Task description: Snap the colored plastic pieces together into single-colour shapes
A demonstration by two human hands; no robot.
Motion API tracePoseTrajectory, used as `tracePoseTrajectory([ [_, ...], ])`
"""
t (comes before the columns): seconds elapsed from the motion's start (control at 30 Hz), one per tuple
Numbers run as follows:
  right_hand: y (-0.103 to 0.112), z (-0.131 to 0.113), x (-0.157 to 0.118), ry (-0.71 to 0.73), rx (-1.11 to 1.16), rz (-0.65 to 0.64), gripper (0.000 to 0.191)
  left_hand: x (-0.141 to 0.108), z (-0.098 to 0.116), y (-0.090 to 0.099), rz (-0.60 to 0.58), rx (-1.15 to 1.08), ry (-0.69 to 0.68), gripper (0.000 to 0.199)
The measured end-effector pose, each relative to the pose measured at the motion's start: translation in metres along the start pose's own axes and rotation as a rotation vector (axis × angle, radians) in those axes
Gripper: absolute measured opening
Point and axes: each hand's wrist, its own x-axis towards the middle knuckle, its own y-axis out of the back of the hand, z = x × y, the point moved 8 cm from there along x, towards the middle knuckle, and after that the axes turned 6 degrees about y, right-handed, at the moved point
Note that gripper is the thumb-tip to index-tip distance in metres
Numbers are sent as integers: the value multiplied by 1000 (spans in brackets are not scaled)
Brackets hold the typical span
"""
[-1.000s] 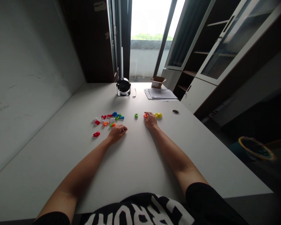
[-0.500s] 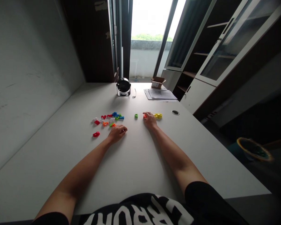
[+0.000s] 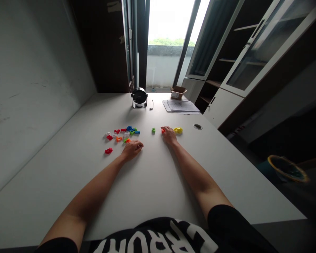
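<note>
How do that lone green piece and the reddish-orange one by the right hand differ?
The green piece stands alone; the reddish-orange piece is at the right hand. The green piece is uncovered, while the reddish-orange piece is partly hidden. Both are small and brightly coloured.

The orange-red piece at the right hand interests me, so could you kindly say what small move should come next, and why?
Perhaps the right hand should slide the orange-red piece slightly left, toward the lone green piece: the hand is at the orange-red one, and a gap separates the two pieces. I cannot tell whether it is firmly gripped.
</note>
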Motion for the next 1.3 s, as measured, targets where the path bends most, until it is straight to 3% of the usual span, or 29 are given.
tracePoseTrajectory([
  [0.3, -1, 2, 0, 18, 16, 0, 47, -1, 1, 0, 20, 13, 3, 18],
  [0.43, 1, 1, -1, 25, 41, 31, 47, 0, -8, 16, 209, 103, 73, 20],
  [0.6, 8, 1, -5, -2, 76, 97, 46, -5, -35, 42, 433, 262, 283, 31],
  [0.77, 16, -2, -9, -37, 122, 152, 45, -6, -57, 47, 400, 321, 426, 43],
  [0.93, 23, -10, -12, -43, 148, 183, 39, -8, -73, 60, 456, 382, 537, 39],
  [1.03, 26, -16, -12, -32, 140, 193, 34, -8, -88, 60, 410, 379, 613, 35],
  [1.13, 26, -22, -12, -11, 133, 194, 30, -6, -96, 56, 360, 360, 606, 36],
  [1.3, 25, -40, -13, 50, 145, 170, 28, -4, -100, 56, 377, 381, 595, 33],
])
